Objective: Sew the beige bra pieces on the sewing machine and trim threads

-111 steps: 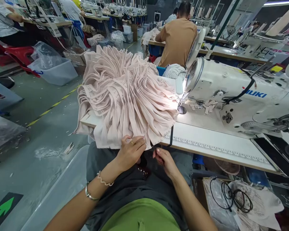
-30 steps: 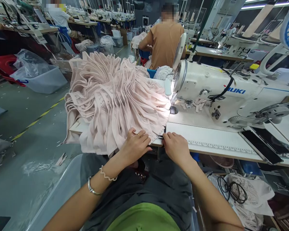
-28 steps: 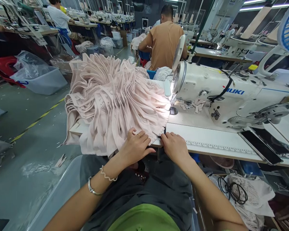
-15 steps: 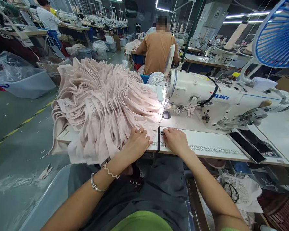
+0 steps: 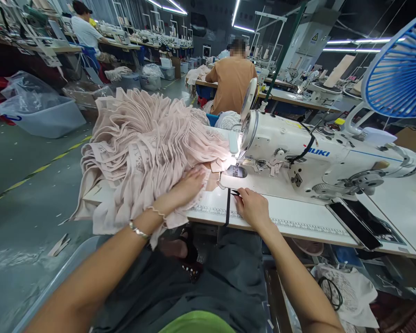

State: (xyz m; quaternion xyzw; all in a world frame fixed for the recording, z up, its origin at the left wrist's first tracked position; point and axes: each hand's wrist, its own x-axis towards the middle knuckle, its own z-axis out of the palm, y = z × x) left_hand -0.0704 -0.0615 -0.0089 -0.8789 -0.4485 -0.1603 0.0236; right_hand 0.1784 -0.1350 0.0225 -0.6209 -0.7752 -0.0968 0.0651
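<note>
My left hand (image 5: pixel 190 186) lies on the right side of a big heap of pale pink fabric pieces (image 5: pixel 142 143), its fingers stretched over the cloth and somewhat blurred. Between the heap and the needle area of a white sewing machine (image 5: pixel 280 138), a small flap of the pink cloth reaches toward the lit needle plate (image 5: pixel 236 171). In front of the machine, my right hand (image 5: pixel 252 207) is closed around a small black two-pronged tool (image 5: pixel 235 192), whose tips point left. Most of that tool is hidden in the fingers. Beneath its tips, a black strip (image 5: pixel 228 208) crosses the printed ruler.
A dark phone (image 5: pixel 354 225) lies on the table's right part. Over the machine hangs a blue fan (image 5: pixel 398 69). Plastic-filled bins (image 5: pixel 52 118) stand on the floor at left. One person in a brown shirt (image 5: pixel 230 81) sits ahead; another works far left.
My left hand has moved left and away from me, shifting the cloth off the needle plate and uncovering table beside it. The right hand stays near the black strip. The view has tilted slightly.
</note>
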